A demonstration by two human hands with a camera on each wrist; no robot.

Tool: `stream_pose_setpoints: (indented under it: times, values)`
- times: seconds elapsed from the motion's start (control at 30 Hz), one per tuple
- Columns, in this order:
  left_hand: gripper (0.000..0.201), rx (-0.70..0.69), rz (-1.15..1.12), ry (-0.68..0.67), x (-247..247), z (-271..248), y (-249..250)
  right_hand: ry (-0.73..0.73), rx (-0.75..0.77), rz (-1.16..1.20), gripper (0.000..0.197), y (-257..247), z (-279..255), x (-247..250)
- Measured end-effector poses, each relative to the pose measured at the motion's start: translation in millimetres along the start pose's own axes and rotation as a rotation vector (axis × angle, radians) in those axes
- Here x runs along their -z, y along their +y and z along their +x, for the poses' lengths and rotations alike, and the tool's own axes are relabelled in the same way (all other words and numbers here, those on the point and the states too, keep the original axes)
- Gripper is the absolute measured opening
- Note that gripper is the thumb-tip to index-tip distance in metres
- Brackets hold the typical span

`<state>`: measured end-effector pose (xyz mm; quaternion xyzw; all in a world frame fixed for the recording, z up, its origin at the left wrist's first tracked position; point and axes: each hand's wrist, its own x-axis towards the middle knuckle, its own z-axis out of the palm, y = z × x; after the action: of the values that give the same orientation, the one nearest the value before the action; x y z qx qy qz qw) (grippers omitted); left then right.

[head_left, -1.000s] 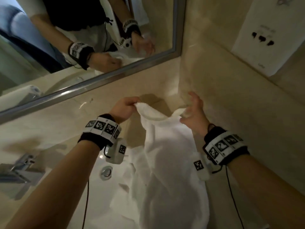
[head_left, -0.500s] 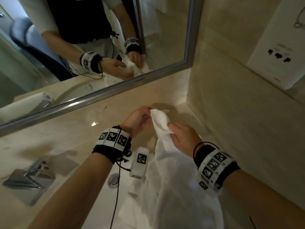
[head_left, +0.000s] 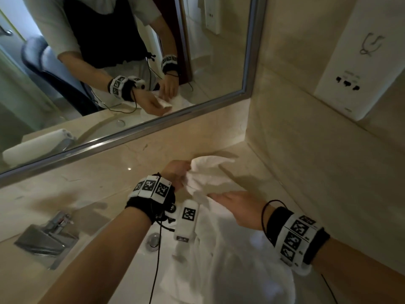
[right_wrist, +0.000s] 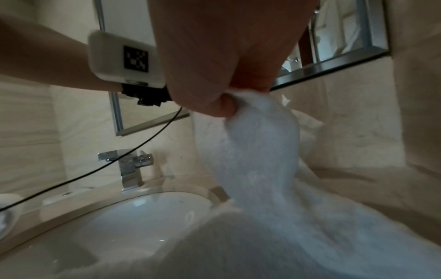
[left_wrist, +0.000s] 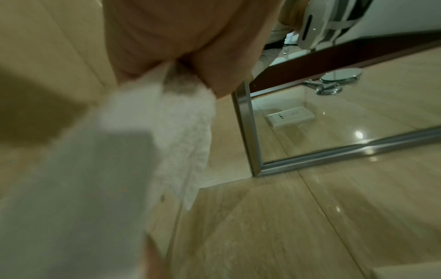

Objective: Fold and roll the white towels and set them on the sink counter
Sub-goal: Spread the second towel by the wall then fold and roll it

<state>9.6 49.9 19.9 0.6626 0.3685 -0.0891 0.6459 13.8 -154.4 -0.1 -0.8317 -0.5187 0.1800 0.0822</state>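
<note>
Both hands are pinching the white towel (head_left: 210, 178) above the sink (head_left: 135, 266): left hand (head_left: 178, 174), right hand (head_left: 238, 207). Better matching corners squarely before folding.

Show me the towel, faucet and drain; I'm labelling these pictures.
towel (head_left: 210, 178): head view, bunched upper end between the hands.
faucet (right_wrist: 130, 168): right wrist view, upright chrome body.
drain (head_left: 154, 241): head view, metal plug in the basin.

Right hand (right_wrist: 229, 56) pinching white towel (right_wrist: 260, 151), sink (right_wrist: 133, 222) below
</note>
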Motion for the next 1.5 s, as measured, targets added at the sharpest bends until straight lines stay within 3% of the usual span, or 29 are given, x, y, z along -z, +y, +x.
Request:
stream_pose_setpoints:
  times: [0.1, 0.2, 0.33, 0.4, 0.5, 0.57, 0.67, 0.73, 0.87, 1.0, 1.17, 1.27, 1.37, 1.5]
  values:
    - [0.028, -0.038, -0.007, -0.019, 5, -7, -2, -0.033, -0.159, -0.024, 0.059, 12, -12, 6]
    - [0.051, -0.048, 0.29, -0.13, 10, -16, 2, -0.002, -0.303, -0.012, 0.042, 29, -18, 12]
    - [0.015, -0.282, 0.501, -0.08, 1, -27, 4, 0.208, -0.232, 0.279, 0.047, 34, -20, 15]
    - [0.016, -0.364, 0.396, -0.194, -6, -36, 5, 0.322, -0.18, 0.443, 0.049, 26, -22, 15]
    - [0.031, -0.373, 0.133, -0.397, -14, -50, 5, 0.484, -0.266, 0.704, 0.019, 11, -20, 23]
    - [0.032, -0.43, 0.05, -0.472, -20, -57, 4, 0.597, -0.318, 0.843, 0.015, 12, -15, 27]
    - [0.036, -0.484, -0.064, -0.54, -25, -61, 2, 0.49, -0.326, 1.209, 0.026, 17, -16, 25]
    - [0.033, -0.496, -0.072, -0.555, -26, -61, -2, 0.492, -0.302, 1.375, 0.031, 16, -19, 23]
    - [0.015, -0.442, 0.126, -0.531, -27, -63, -8, 0.623, -0.396, 1.261, 0.027, 3, -17, 26]
    - [0.018, -0.283, -0.007, -0.547, -38, -71, -10, 0.659, -0.397, 1.078, 0.031, -14, -12, 26]
    - [0.042, 0.005, -0.119, -0.37, -37, -58, -18, 0.64, -0.32, 1.177, 0.028, -21, -14, 24]
    - [0.03, 0.108, -0.148, -0.368, -31, -55, -22, 0.588, -0.27, 1.173, 0.023, -21, -18, 22]
    - [0.029, 0.08, -0.034, -0.371, -27, -58, -26, 0.568, -0.229, 1.106, 0.023, -22, -21, 17]
    - [0.019, -0.011, -0.033, -0.25, -27, -64, -32, 0.617, -0.302, 1.086, 0.027, -23, -22, 14]
